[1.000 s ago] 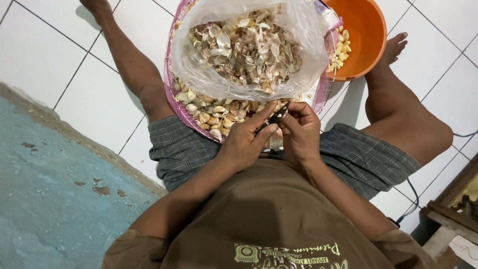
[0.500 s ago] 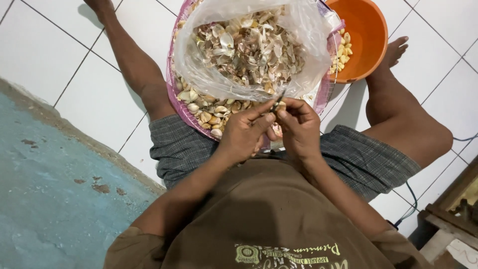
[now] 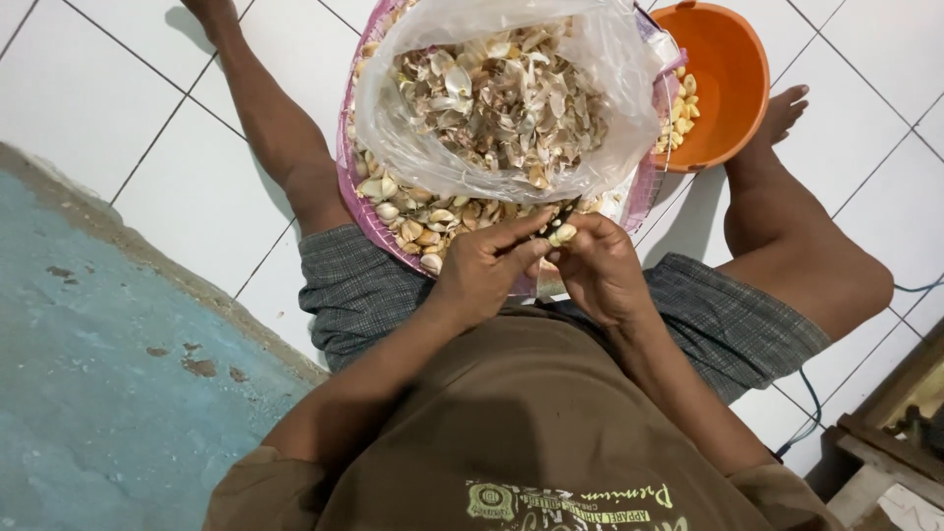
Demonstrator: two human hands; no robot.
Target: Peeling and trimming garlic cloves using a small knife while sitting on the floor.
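My left hand (image 3: 484,267) and my right hand (image 3: 602,267) meet over my lap at the near rim of a pink basket (image 3: 346,177). Between their fingertips sits a pale garlic clove (image 3: 562,234), pinched by my left fingers and touched by my right thumb. A small dark knife blade (image 3: 567,210) sticks up from my right hand just above the clove. The basket holds several unpeeled garlic cloves (image 3: 418,218). A clear plastic bag (image 3: 393,128) full of dry garlic skins lies on top of them.
An orange bowl (image 3: 733,79) with peeled cloves (image 3: 680,106) stands by my right leg. My bare legs stretch out on white floor tiles (image 3: 197,187). A rough blue-grey floor patch (image 3: 88,374) lies to the left. A cable (image 3: 816,413) and wooden furniture (image 3: 900,433) are at the lower right.
Both hands have stayed at the basket's near rim, working the clove. The fingers and the knife have shifted slightly, and the pale clove now shows more between the fingertips.
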